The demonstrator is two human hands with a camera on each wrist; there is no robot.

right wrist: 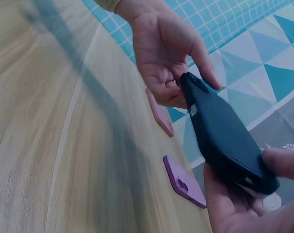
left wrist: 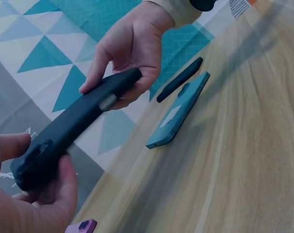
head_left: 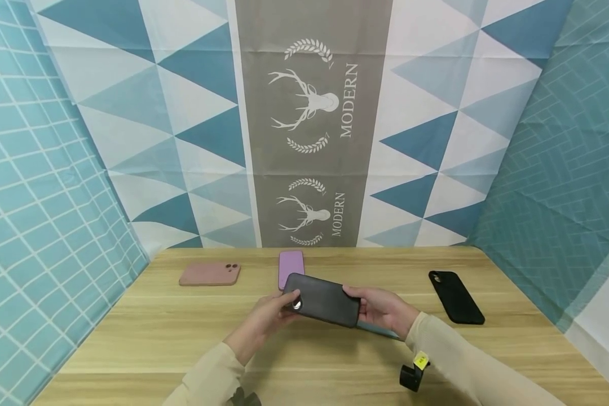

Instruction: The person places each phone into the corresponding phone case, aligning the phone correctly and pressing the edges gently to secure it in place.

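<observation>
Left wrist view: dark phone (left wrist: 78, 119) gripped in both hands (left wrist: 30, 208) (left wrist: 132, 48), blue phone (left wrist: 181, 109) fully visible, unlike in head view.

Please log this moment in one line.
left hand: holds black phone case | right hand: holds same case | case: above table

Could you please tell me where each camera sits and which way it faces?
Head: worn on the head, facing forward and down at the table; left hand, right hand and sleeves show.
Left wrist: worn there, facing the right hand across the dark phone case; both hands show.
Right wrist: worn there, facing the left hand; both hands show.
Both wrist views share that case and the purple phone.
</observation>
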